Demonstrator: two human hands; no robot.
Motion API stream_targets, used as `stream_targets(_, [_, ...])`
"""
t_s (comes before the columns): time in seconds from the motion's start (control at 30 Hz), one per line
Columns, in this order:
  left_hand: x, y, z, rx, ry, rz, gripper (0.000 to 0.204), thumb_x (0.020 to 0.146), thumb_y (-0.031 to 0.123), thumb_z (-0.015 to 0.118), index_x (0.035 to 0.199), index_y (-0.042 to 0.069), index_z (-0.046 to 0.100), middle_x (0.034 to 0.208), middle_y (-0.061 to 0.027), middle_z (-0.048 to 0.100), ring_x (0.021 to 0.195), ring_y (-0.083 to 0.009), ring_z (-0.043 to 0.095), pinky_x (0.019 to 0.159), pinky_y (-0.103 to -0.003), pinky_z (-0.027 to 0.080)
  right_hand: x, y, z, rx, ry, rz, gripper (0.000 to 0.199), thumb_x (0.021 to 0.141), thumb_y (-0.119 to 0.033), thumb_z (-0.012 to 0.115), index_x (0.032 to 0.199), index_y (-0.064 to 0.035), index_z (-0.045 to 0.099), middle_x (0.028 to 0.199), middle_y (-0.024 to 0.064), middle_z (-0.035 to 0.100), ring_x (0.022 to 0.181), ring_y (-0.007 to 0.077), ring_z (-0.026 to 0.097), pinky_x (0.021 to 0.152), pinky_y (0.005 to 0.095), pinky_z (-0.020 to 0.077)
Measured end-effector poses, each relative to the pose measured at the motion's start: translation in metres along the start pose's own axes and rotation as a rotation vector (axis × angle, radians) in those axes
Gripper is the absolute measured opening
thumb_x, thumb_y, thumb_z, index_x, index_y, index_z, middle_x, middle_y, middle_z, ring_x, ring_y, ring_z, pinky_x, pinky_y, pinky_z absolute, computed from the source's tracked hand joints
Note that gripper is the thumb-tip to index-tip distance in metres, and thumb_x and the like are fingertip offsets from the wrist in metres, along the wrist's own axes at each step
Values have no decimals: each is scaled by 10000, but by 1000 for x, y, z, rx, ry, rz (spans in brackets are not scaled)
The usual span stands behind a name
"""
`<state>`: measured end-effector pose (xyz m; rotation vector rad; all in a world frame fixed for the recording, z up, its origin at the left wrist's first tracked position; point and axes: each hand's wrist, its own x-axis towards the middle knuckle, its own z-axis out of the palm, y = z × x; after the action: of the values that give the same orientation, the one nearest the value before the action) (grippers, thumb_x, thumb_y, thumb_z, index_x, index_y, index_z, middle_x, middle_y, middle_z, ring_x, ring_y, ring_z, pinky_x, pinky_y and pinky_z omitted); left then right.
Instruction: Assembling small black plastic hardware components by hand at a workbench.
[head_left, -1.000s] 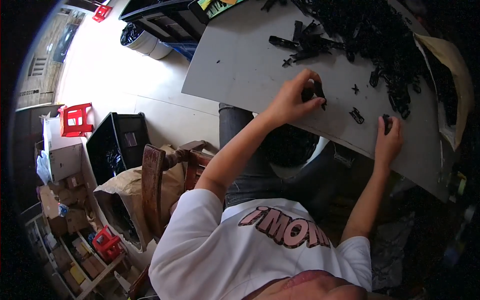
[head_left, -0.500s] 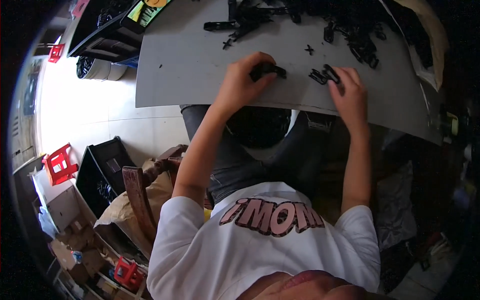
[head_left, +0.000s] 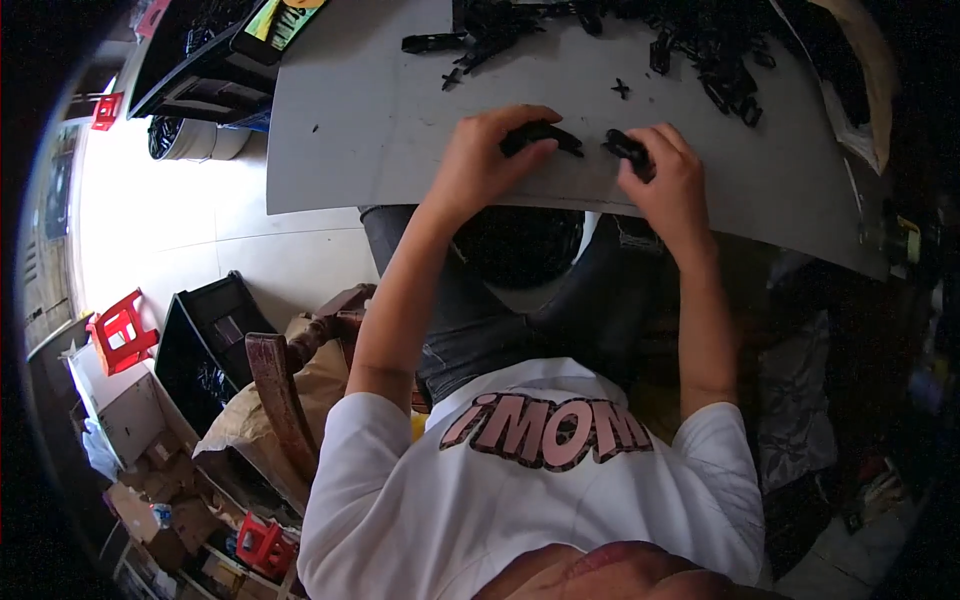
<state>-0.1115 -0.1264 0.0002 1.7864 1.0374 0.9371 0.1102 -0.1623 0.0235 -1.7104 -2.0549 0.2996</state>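
Both hands are over the worktop (head_left: 360,130), near its front edge and well apart from each other. The left hand (head_left: 480,160) is curled, pinching a long black part (head_left: 562,140) between thumb and fingers; its tip points right, toward the other hand, and its rear end is hidden in the palm. The right hand (head_left: 668,175) pinches a short black part (head_left: 624,147) between thumb and fingertips, its rounded end sticking out to the left. The two parts do not touch; the gap between them lies just in from the front edge.

Beyond the right hand, toward the far edge, a loose pile (head_left: 715,75) of black pieces spreads over the worktop. A small black cross (head_left: 621,89) lies between the pile and the hands, and a second cross (head_left: 452,79) lies farther left, just beside a few long pieces (head_left: 490,45). A tiny dark scrap (head_left: 316,128) sits near the left edge. By that edge, toward the back, is a phone (head_left: 280,28) with a lit screen, next to a black crate (head_left: 185,80). A paper bag (head_left: 868,80) stands at the right edge.
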Motion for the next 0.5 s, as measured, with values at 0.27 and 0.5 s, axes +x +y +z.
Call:
stream_targets(0.27, [0,-3,-3,-26,-121,15,321,815,81,636,1134,56,609,1032,-121,661,929,-194,633,810,-317,483,12,-30,5,157,-65,-155,279,715,10,634,991,8,591,940,113,569,813,257,601,704,344,487])
stream_targets(0.5, [-2,4,4,159,-91,113,333,831,112,610,1159,64,578,1031,-165,642,948,-309,634,785,-369,487,9,-38,12,67,5,-293,317,721,15,641,1034,14,593,971,121,557,880,297,594,750,352,486])
